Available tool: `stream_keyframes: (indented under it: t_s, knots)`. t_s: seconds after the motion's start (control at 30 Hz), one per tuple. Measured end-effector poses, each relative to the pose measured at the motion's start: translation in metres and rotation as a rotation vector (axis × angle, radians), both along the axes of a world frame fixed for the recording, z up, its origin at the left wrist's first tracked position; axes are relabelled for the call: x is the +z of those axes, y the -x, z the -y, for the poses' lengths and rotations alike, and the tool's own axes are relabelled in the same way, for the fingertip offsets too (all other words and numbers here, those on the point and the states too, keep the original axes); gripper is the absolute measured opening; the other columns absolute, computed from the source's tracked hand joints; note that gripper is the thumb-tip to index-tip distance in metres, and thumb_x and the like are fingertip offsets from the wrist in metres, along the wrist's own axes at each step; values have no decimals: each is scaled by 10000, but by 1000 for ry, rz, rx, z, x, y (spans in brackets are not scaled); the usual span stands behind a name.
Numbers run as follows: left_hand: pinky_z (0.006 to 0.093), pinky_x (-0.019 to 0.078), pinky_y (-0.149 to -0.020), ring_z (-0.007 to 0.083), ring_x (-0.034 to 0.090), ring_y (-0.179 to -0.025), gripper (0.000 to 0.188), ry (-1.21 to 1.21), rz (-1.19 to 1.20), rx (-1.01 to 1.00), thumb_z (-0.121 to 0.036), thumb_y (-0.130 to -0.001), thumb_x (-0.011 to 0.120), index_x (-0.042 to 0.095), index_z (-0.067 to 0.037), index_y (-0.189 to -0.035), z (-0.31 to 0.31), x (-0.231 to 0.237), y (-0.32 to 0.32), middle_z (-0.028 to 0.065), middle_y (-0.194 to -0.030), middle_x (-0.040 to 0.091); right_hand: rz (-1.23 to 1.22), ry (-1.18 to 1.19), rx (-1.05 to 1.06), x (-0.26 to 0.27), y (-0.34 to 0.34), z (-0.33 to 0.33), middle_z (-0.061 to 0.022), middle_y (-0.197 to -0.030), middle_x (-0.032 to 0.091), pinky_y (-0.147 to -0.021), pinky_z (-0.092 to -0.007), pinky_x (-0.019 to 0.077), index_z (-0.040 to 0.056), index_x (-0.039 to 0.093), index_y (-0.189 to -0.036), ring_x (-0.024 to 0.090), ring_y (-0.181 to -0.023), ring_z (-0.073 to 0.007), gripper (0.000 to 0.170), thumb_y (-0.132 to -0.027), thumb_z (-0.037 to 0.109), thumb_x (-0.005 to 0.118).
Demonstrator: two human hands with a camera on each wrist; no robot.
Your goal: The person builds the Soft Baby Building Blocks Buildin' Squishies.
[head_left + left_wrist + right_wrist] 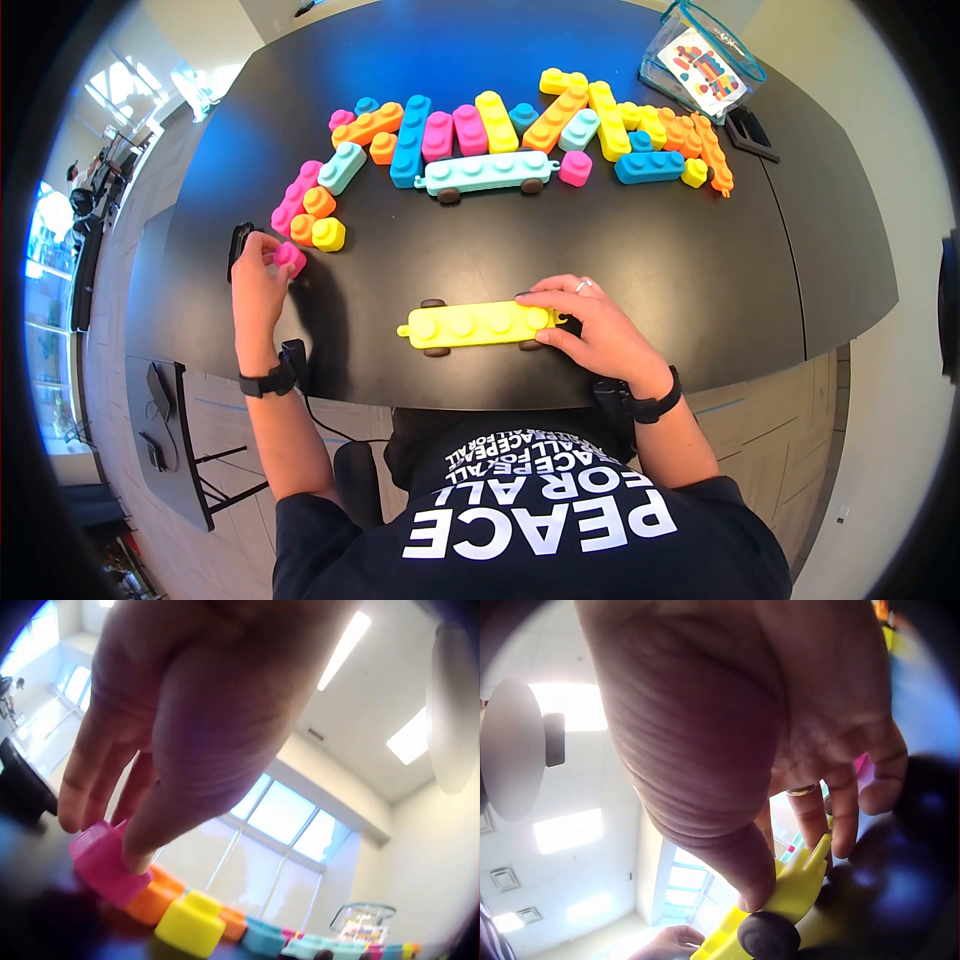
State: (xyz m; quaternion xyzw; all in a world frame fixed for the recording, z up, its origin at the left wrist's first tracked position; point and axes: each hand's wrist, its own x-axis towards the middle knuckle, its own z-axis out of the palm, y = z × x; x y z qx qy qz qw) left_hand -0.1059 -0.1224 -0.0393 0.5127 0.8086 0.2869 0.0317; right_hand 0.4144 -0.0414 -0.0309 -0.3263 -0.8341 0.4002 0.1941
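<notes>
At the table's left, the left hand (258,285) pinches a pink block (289,259) between thumb and fingers. In the left wrist view the same pink block (109,862) shows beside orange and yellow blocks. The right hand (592,325) grips the right end of a yellow wheeled base (470,325), thumb on the near side and fingers on the far side. That base has studs on top, dark wheels and a small hook at each end. A yellow block (328,235) and an orange block (303,230) lie just beyond the left hand.
Across the far side runs a row of blocks, among them a long blue block (410,140). A light blue wheeled base (488,175) stands before it. At the back right are a clear bag (700,65) and a dark tray (752,136). A black object (240,250) lies left.
</notes>
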Motion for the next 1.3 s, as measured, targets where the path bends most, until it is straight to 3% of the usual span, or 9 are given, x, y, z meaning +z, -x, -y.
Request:
stream_keyframes:
  t_s: [0.1,0.23,0.33,0.43,0.53,0.8,1.23,1.3]
  knots:
    - [411,692,-996,318,839,-1219,450,-95,116,-68,92,-947,885,715,14,-1357,14,40,-35,173,-1261,841,-16,-26,-1,-3,-1,-2,-97,-1468,763,-1197,-474,545,156,817,-1525,673,-1355,-377,518,-1016,125,910]
    - [352,667,-1008,230,790,-1287,517,-250,360,-422,87,-983,868,758,0,-1480,34,78,-94,131,-1426,817,-37,-25,-1,-2,0,1,-98,-1459,765,-1195,-471,542,159,819,-1519,676,-1346,-372,515,-1014,122,912]
    - [369,664,-1027,248,801,-1279,513,-216,233,-645,62,-967,892,794,-11,-1465,37,86,-124,149,-1463,830,-32,-19,4,-1,0,0,-97,-1457,765,-1201,-469,537,158,820,-1514,677,-1343,-369,509,-1015,124,912]
    - [381,664,-1024,270,815,-1263,496,-178,276,-703,48,-941,917,824,-18,-1424,38,74,-143,159,-1443,846,-31,-3,7,1,0,0,-95,-1455,765,-1207,-470,532,158,820,-1513,677,-1347,-370,505,-1017,125,909]
    - [389,667,-1011,295,826,-1232,503,-143,367,-745,31,-931,932,821,-29,-1418,36,56,-153,161,-1424,850,-6,20,20,2,-1,-2,-110,-1507,747,-1246,-477,505,162,813,-1536,677,-1403,-358,549,-1001,64,896]
    - [371,668,-949,294,823,-1191,402,-12,410,-728,-5,-921,958,810,-27,-1295,33,45,-163,152,-1412,857,-19,-3,13,1,1,-2,-101,-1464,761,-1225,-476,517,153,821,-1512,678,-1366,-371,509,-1012,98,901]
    - [367,662,-938,296,816,-1226,429,-23,440,-698,11,-908,954,803,-35,-1307,34,40,-169,147,-1410,861,-40,5,-1,-1,1,-2,-103,-1441,765,-1212,-483,525,146,819,-1502,677,-1364,-380,488,-1022,114,899]
    - [373,662,-951,300,814,-1231,438,-15,433,-696,7,-905,958,800,-34,-1312,34,40,-169,145,-1417,859,-29,11,6,-1,0,-3,-117,-1469,757,-1230,-483,521,138,812,-1514,689,-1378,-375,513,-1011,62,881]
